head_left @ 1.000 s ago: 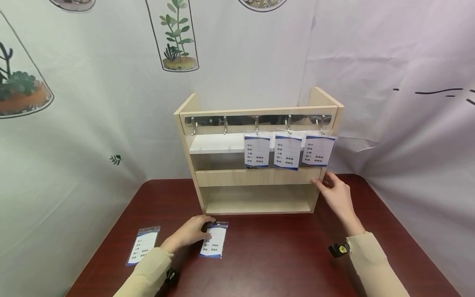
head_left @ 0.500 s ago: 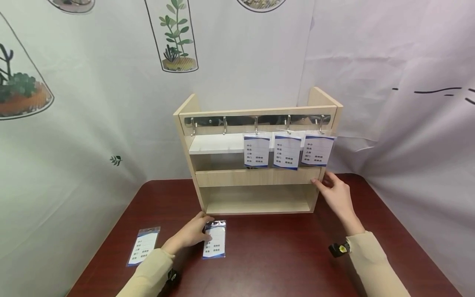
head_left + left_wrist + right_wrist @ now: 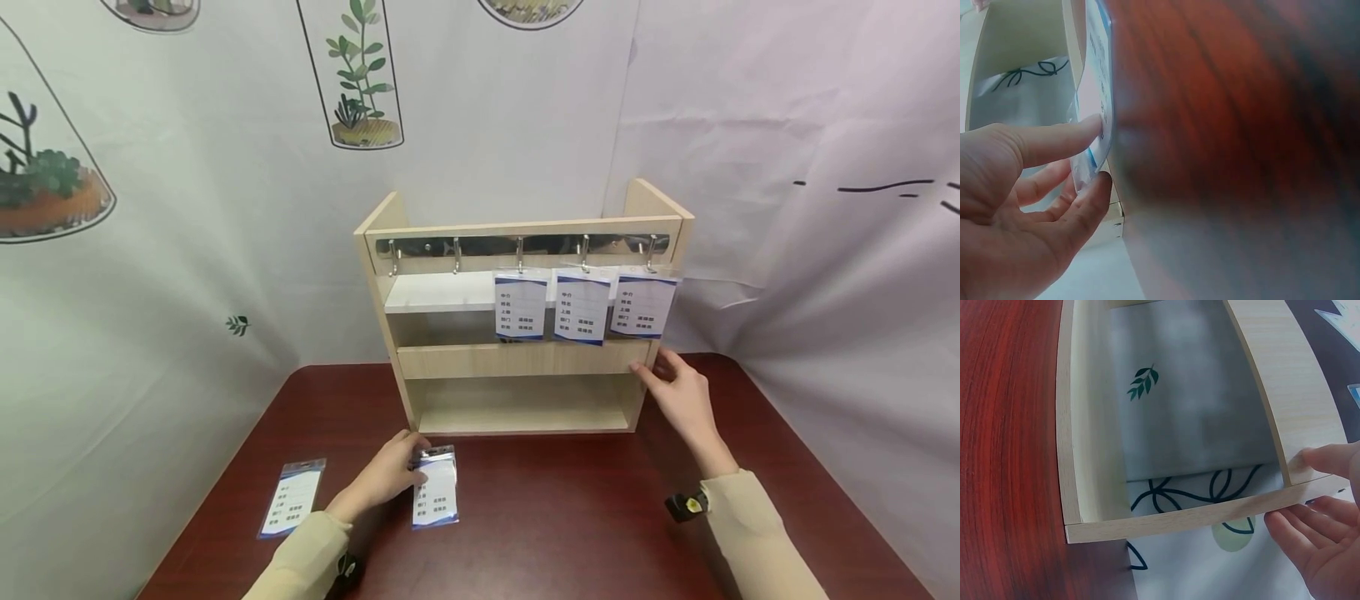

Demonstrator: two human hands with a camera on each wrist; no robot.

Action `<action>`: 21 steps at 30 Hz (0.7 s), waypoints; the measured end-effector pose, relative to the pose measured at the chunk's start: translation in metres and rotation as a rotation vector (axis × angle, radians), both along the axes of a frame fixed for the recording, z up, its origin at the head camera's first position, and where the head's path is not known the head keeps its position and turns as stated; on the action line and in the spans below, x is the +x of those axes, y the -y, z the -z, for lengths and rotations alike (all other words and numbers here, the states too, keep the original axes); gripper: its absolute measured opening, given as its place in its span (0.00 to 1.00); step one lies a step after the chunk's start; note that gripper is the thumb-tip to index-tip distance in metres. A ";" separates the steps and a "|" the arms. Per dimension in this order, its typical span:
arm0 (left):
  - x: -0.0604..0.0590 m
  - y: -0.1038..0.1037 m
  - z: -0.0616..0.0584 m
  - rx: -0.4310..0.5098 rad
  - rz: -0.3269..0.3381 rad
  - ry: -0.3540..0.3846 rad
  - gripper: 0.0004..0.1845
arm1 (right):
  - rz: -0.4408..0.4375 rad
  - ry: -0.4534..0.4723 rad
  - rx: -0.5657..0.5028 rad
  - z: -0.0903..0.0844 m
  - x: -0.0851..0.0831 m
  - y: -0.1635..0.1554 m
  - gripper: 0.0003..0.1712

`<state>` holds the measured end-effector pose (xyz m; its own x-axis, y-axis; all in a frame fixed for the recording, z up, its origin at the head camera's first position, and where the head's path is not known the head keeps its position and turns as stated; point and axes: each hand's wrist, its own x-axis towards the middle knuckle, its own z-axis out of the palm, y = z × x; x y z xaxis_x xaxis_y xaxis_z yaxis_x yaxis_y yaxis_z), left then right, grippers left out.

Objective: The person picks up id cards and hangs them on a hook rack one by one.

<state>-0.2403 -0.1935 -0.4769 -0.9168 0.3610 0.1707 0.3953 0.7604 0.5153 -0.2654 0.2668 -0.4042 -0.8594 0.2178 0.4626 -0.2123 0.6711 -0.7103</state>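
Observation:
On the dark red table (image 3: 570, 517), my left hand (image 3: 408, 471) pinches the top edge of a clear-sleeved badge card (image 3: 437, 500). In the left wrist view the thumb and a finger of that hand (image 3: 1100, 153) clamp the card (image 3: 1096, 81), whose edge stands off the tabletop. My right hand (image 3: 675, 392) rests against the right side of a wooden shelf unit (image 3: 517, 358). Its fingers lie straight along the side panel and its thumb tip touches the front. The right wrist view shows this hand (image 3: 1297, 487) at the shelf's edge (image 3: 1072, 456).
Three badge cards (image 3: 582, 308) hang from the right-hand hooks of the shelf's metal rail, and two hooks (image 3: 455, 252) at the left are bare. Another card (image 3: 291, 497) lies flat at the table's left. Printed cloth hangs close behind and on both sides.
The card under my left hand has turned straighter and its top end has come up off the table between my fingers. My right hand has stayed on the shelf.

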 end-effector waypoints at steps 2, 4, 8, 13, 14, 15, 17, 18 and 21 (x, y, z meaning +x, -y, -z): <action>0.000 0.000 -0.001 0.016 0.007 -0.009 0.19 | 0.002 -0.003 0.000 0.000 0.000 0.000 0.32; 0.000 0.000 -0.002 0.030 0.015 -0.021 0.18 | 0.001 -0.006 -0.002 0.000 -0.001 -0.001 0.32; 0.000 -0.001 -0.008 0.064 0.029 -0.034 0.17 | -0.001 -0.007 -0.004 0.000 0.000 -0.001 0.32; 0.001 -0.001 -0.016 0.091 0.050 -0.064 0.15 | -0.005 -0.005 -0.012 -0.001 0.000 -0.002 0.32; 0.001 -0.001 -0.017 0.094 0.054 -0.072 0.15 | -0.005 -0.004 -0.012 -0.001 0.000 -0.002 0.32; 0.001 -0.001 -0.018 0.095 0.057 -0.081 0.15 | -0.005 -0.003 -0.012 -0.001 0.000 -0.002 0.32; 0.001 -0.001 -0.019 0.097 0.065 -0.099 0.14 | -0.003 -0.001 -0.013 0.000 0.000 -0.002 0.32; 0.001 -0.001 -0.019 0.100 0.066 -0.107 0.14 | -0.005 0.000 -0.014 0.000 0.000 -0.002 0.32; 0.002 -0.001 -0.020 0.104 0.061 -0.126 0.14 | -0.016 0.000 -0.018 0.000 0.000 -0.001 0.33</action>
